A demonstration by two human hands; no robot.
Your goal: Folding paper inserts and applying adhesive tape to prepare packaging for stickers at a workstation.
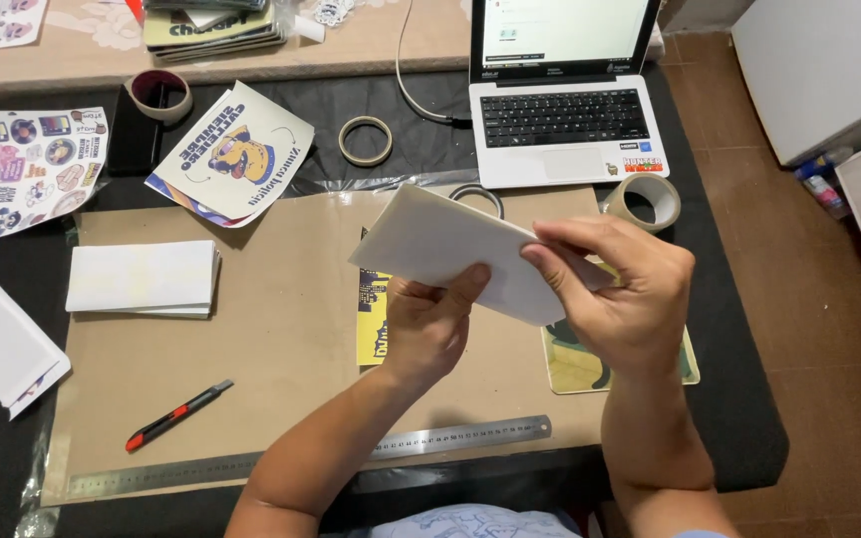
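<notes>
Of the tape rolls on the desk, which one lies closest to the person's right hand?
The wide tan tape roll beside the laptop's front right corner, just above the right hand. The small ring and the dark-cored roll lie far off to the left.

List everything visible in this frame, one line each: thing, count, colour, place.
white sheet stack: 1, white, held up by both hands
laptop: 1, silver, open, top centre
tape rolls: 4, tan or dark, near laptop and top left
printed stickers: several, multicoloured, top left and under the hands
white paper stack: 1, white, on brown board, left
brown board: 1, tan, centre of desk
utility knife: 1, red and black, lower left
steel rulers: 2, silver, along board's near edge
sticker sheet: 1, multicoloured, far left
cable: 1, white, beside laptop
left hand: 1, gripping stack from below
right hand: 1, pinching stack's right edge
</notes>
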